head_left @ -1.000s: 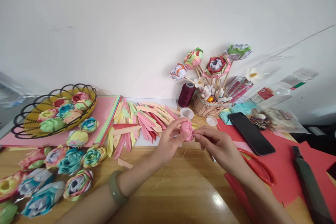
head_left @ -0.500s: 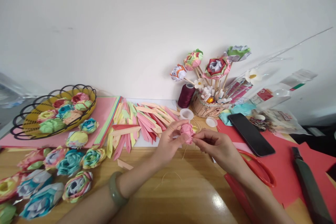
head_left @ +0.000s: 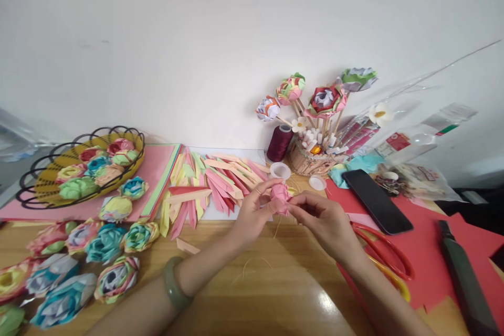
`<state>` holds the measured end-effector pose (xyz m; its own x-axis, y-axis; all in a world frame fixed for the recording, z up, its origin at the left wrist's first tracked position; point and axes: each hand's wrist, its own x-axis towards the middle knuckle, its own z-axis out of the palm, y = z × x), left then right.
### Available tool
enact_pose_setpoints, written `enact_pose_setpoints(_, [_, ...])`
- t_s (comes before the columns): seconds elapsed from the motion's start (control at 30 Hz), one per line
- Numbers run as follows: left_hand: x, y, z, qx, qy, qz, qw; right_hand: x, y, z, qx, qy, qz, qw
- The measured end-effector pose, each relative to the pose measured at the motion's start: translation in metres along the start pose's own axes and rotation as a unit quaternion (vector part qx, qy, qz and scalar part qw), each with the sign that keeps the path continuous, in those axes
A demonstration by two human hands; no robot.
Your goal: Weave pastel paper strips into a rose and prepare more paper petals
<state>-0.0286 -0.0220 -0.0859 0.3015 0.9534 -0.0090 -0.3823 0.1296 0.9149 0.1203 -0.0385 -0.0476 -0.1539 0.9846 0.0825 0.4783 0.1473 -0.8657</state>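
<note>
A small pink paper flower (head_left: 280, 195) is held up over the table in front of me. My left hand (head_left: 255, 212) grips it from the left, thumb in front and fingers behind. My right hand (head_left: 325, 220) pinches the flower's lower right edge between thumb and fingertips. A thin thread (head_left: 277, 226) hangs down beneath the flower. Just behind the hands stand a small white plastic cup (head_left: 280, 170) and a round white lid (head_left: 317, 182). Folded paper strips (head_left: 224, 181) in pink, yellow, green and peach lie fanned out to the left of my left hand.
Finished paper flowers (head_left: 106, 243) cover the left side, beside a yellow basket (head_left: 43, 184) holding more. A maroon thread spool (head_left: 280, 143) and a pot (head_left: 311, 163) of stemmed flowers stand at the wall. On the right lie a phone (head_left: 377, 200), scissors (head_left: 407, 262) and red paper (head_left: 429, 273).
My right hand and forearm have shifted slightly left, and more of the scissors' yellow handle shows. Both hands keep their hold on the pink paper flower.
</note>
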Motion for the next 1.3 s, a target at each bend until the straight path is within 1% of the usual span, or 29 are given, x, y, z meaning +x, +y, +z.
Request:
enact_pose_setpoints(0.23, [0.0, 0.0, 0.0, -0.007, 0.026, 0.018, 0.999, 0.0, -0.002, -0.001, -0.046, 0.006, -0.058, 0.997])
enact_pose_setpoints(0.33, [0.0, 0.0, 0.0, -0.006, 0.02, 0.025, 0.999, -0.001, -0.003, -0.002, -0.058, 0.02, -0.083, 0.995])
enact_pose_setpoints(0.43, [0.0, 0.0, 0.0, -0.011, 0.012, 0.023, 1.0, -0.001, -0.003, -0.001, -0.089, 0.042, -0.128, 0.987])
enact_pose_setpoints(0.53, [0.0, -0.001, 0.0, -0.026, 0.012, 0.011, 1.0, -0.002, 0.001, 0.003, -0.155, 0.091, -0.202, 0.963])
enact_pose_setpoints(0.63, [0.0, -0.002, 0.0, -0.042, 0.012, 0.0, 0.999, -0.003, 0.008, 0.008, -0.265, 0.154, -0.281, 0.909])
enact_pose_setpoints(0.7, [0.001, -0.003, 0.001, -0.044, 0.01, 0.001, 0.999, -0.003, 0.013, 0.009, -0.33, 0.178, -0.308, 0.875])
enact_pose_setpoints(0.73, [0.001, -0.004, 0.001, -0.043, 0.008, 0.004, 0.999, -0.003, 0.015, 0.009, -0.35, 0.183, -0.314, 0.863])
enact_pose_setpoints(0.97, [0.003, -0.004, 0.001, -0.043, 0.007, 0.02, 0.999, -0.001, 0.014, 0.006, -0.385, 0.201, -0.345, 0.832])
enact_pose_setpoints(1.13, [0.001, -0.004, 0.003, -0.04, 0.016, 0.011, 0.999, -0.002, 0.015, 0.005, -0.43, 0.208, -0.366, 0.799])
enact_pose_setpoints(1.2, [0.001, -0.003, 0.003, -0.046, 0.01, 0.007, 0.999, -0.004, 0.015, 0.005, -0.426, 0.215, -0.375, 0.795])
enact_pose_setpoints(1.3, [0.0, -0.004, 0.003, -0.054, 0.005, 0.008, 0.998, -0.006, 0.014, 0.002, -0.407, 0.235, -0.374, 0.799])
